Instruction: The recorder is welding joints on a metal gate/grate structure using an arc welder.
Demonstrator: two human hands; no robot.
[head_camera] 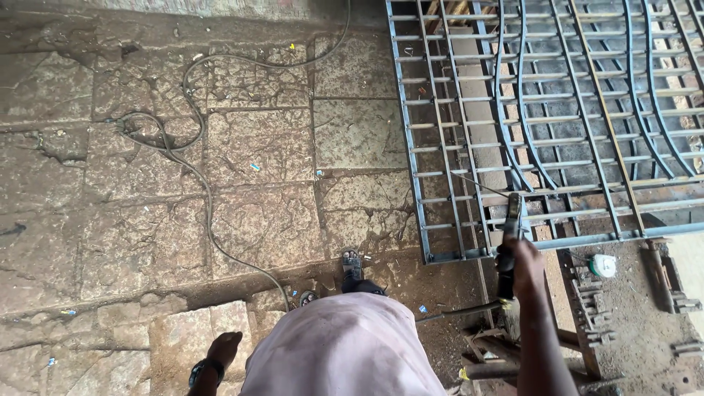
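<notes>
Steel gate (pixel 557 117) lies flat on the stone floor (pixel 147 205) ahead of you; your right hand (pixel 522 265) has its fingers wrapped around a welding holder (pixel 511 242) at its near edge, your left hand (pixel 224 347) hangs loosely curled, empty

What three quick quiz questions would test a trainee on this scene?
1. True or false: the right hand grips the electrode holder, its rod tip over the gate.
2. What does the left hand hold? A) a hammer B) nothing C) the cable
3. Fill in: the cable lies looped on the stone ____.

Key: 1 true. 2 B: it hangs free, with a watch on its wrist. 3 floor.
</notes>
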